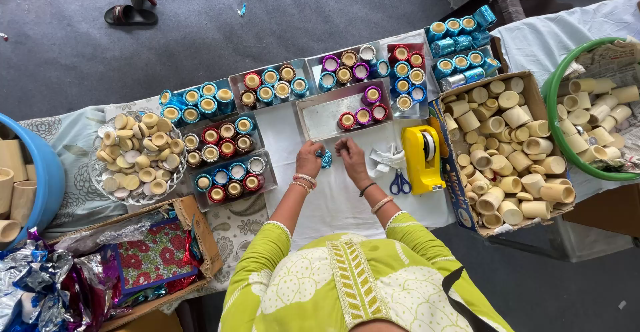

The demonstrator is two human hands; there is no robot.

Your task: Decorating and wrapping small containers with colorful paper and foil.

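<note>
My left hand (pixel 309 157) grips a small cup wrapped in shiny blue foil (pixel 326 159), held just above the white table cover. My right hand (pixel 349 153) is close beside it on the right, fingers pinched at the foil edge. Just beyond both hands lies a silver tray (pixel 320 119) with three finished red and purple foil cups (pixel 363 115). A yellow tape dispenser (pixel 423 157) and blue-handled scissors (pixel 400 183) lie to the right of my right hand.
Trays of foil-wrapped cups (pixel 227 165) fill the back and left. A cardboard box of plain tan cups (pixel 510 149) stands right, a green tub (pixel 587 119) beyond it. A wire basket of lids (pixel 137 155), a blue bucket (pixel 47 172) and a foil-sheet box (pixel 150 259) sit left.
</note>
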